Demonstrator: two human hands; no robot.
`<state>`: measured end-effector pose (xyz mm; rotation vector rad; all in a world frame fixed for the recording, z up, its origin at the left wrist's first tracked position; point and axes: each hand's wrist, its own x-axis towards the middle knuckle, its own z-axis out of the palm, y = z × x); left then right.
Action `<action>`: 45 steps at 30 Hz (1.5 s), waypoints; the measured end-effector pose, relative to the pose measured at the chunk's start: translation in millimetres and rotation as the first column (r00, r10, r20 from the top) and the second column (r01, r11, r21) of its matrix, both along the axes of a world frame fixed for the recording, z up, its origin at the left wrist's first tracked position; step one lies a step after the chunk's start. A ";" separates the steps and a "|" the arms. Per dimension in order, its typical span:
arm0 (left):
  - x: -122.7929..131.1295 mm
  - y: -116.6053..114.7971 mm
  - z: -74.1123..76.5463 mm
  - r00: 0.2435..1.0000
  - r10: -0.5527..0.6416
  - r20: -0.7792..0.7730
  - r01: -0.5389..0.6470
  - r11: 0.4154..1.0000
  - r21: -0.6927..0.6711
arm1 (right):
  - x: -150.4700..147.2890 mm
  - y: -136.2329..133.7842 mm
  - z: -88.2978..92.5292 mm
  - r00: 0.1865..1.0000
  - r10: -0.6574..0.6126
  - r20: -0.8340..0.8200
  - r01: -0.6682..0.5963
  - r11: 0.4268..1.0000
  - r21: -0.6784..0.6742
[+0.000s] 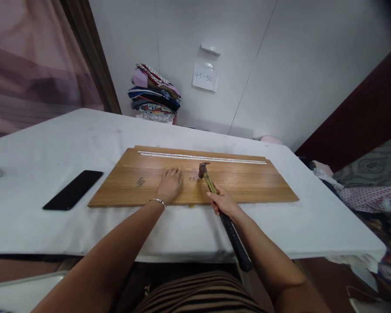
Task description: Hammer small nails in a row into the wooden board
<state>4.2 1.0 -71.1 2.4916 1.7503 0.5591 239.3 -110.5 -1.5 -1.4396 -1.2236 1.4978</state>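
Note:
A wooden board (pixel 247 182) with a wood-grain face lies flat in front of me. My left hand (pixel 170 184) rests palm down on it, fingers stretched out and holding nothing. My right hand (pixel 224 201) is wrapped around the handle of a claw hammer (pixel 210 181), which has a rusty head, a yellowish upper shaft and a long black grip. The hammer head is over the board's middle, close to a row of small dark spots; whether it touches the wood I cannot tell. Several thin nails (pixel 140 181) lie loose left of my left hand.
The board is on a table with a white cover (pixel 169 234). A black phone (pixel 73 190) lies left of the board. Two pale printed strips (pixel 202 157) run along the board's far side. Folded clothes (pixel 154 93) are stacked by the wall, near a paper note (pixel 206 77).

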 end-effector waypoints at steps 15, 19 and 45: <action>3.1 -1.0 2.3 1.000 0.012 0.020 -0.012 1.000 -0.020 | 2.1 2.1 -1.3 1.000 -0.019 0.008 0.020 0.999 -0.028; 3.6 -1.5 4.1 0.999 0.034 0.012 -0.033 0.998 -0.047 | 2.8 2.3 -3.1 1.000 -0.005 0.006 0.005 1.000 0.007; -1.0 4.9 -7.9 1.000 0.000 0.016 -0.001 0.999 0.042 | 1.6 2.0 -4.2 1.000 0.001 0.025 -0.001 1.000 -0.016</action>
